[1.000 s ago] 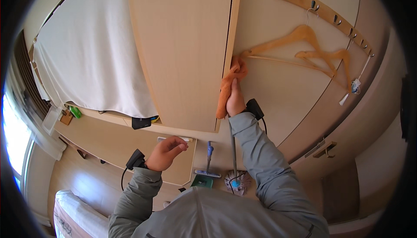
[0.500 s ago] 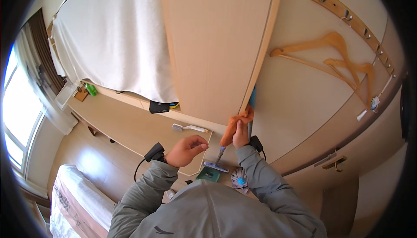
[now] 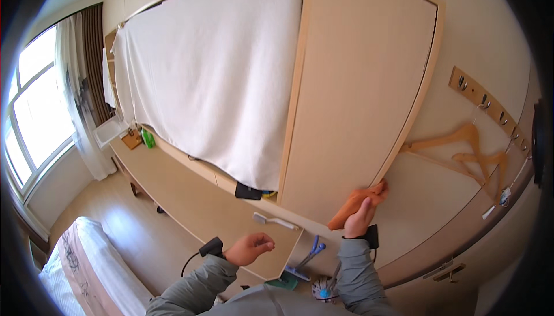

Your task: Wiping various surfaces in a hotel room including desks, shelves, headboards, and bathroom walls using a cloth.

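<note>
An orange cloth [image 3: 353, 206] is bunched in my right hand [image 3: 360, 221], whose fingers are closed round it. It touches the lower right edge of the pale wood cabinet door [image 3: 358, 85]. My left hand [image 3: 249, 249] hovers over the near end of the wooden desk [image 3: 208, 200], holding nothing, its fingers loosely curled and the thumb apart. Beyond it on the desk lies a white-handled brush [image 3: 276, 221].
A white sheet [image 3: 213, 74] hangs over the shelves left of the door. Below stand a blue-handled broom [image 3: 314, 249] and a green dustpan [image 3: 284, 282]. Wooden hangers [image 3: 444, 140] hang from a hook rail [image 3: 485, 102] at right. A bed [image 3: 92, 264] stands lower left.
The view has tilted up, showing more of the cabinet's top. The orange cloth, still in my right hand, now spreads against the door edge. My left hand stays loosely curled.
</note>
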`<action>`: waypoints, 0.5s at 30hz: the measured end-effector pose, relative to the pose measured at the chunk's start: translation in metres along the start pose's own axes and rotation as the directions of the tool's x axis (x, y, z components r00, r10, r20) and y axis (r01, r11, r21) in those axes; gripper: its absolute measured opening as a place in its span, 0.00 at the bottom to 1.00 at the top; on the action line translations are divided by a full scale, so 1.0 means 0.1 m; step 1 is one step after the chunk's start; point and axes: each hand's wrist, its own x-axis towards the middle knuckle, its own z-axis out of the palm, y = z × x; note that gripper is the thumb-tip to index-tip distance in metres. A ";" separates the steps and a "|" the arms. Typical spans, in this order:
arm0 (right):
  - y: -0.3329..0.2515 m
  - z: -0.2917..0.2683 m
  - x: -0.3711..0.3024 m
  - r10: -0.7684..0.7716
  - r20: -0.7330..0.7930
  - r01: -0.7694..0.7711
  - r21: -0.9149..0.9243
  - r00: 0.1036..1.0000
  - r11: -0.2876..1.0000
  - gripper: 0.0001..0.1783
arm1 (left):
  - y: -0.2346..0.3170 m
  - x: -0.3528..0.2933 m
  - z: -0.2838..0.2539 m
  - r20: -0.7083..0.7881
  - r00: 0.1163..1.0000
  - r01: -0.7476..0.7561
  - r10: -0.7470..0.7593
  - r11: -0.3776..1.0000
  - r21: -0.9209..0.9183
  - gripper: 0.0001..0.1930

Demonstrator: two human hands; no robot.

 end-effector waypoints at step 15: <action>-0.81 2.26 -0.39 -0.315 -0.178 0.327 0.043 0.932 0.944 0.27 | -0.28 -1.34 -2.41 -0.260 0.965 0.026 -0.038 0.998 -0.050 0.14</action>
